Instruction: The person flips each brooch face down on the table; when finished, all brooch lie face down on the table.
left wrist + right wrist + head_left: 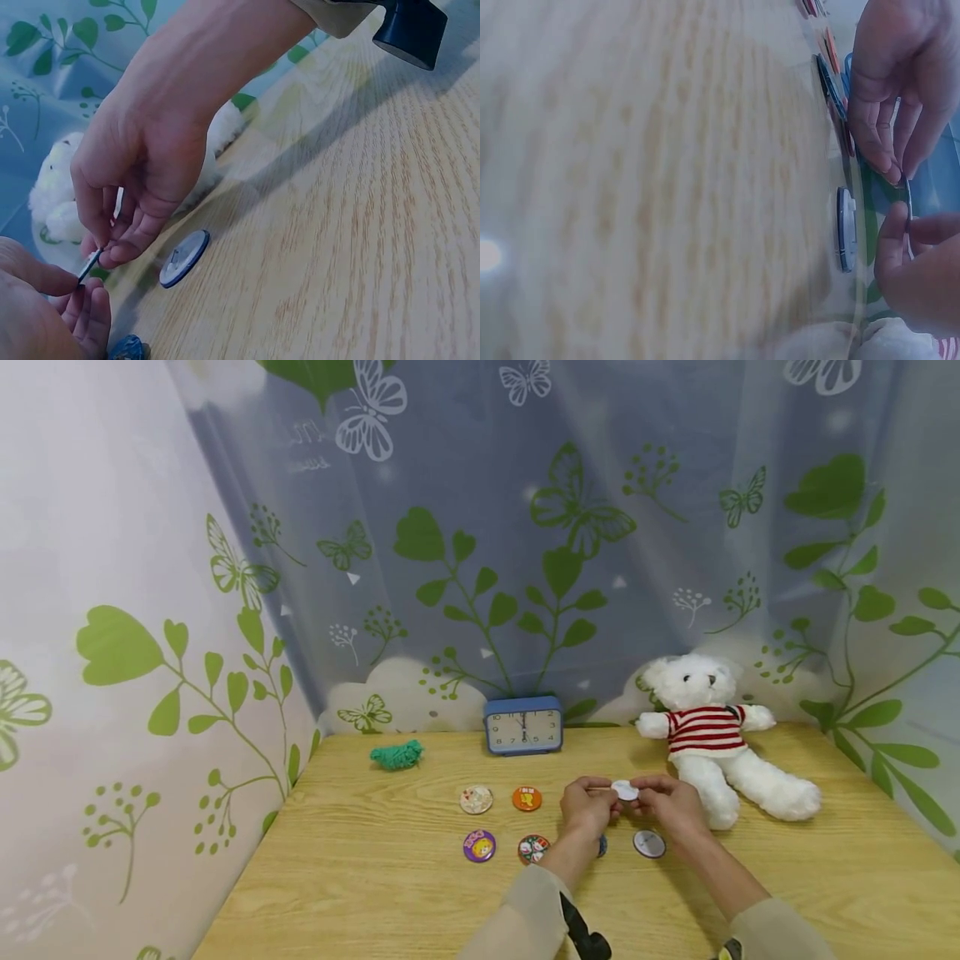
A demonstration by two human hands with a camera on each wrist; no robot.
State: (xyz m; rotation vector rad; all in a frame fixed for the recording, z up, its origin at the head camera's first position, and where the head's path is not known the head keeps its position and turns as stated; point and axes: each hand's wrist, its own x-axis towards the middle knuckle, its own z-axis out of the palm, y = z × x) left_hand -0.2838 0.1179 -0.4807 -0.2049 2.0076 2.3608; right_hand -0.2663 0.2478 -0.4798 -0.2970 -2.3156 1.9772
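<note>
White-sided, a round badge (625,790) hangs between the two hands, lifted off the wooden table (360,885). I see the left hand (587,808) pinching one edge with thumb and curled fingers, the right hand (677,808) pinching the opposite edge. Nearer the person, a second badge (649,843) lies pale side up.

Pale wood-grain table (360,860), and it's busy!
We see a green yarn bundle (397,755), blue rectangular clock (523,727), white plush bear (703,731) in stripes, round cream badge (476,799), orange badge (527,798), purple badge (479,846), red-and-green badge (533,848), part-hidden blue badge (602,845) and grey-backed badge (649,843) pin-side up.
</note>
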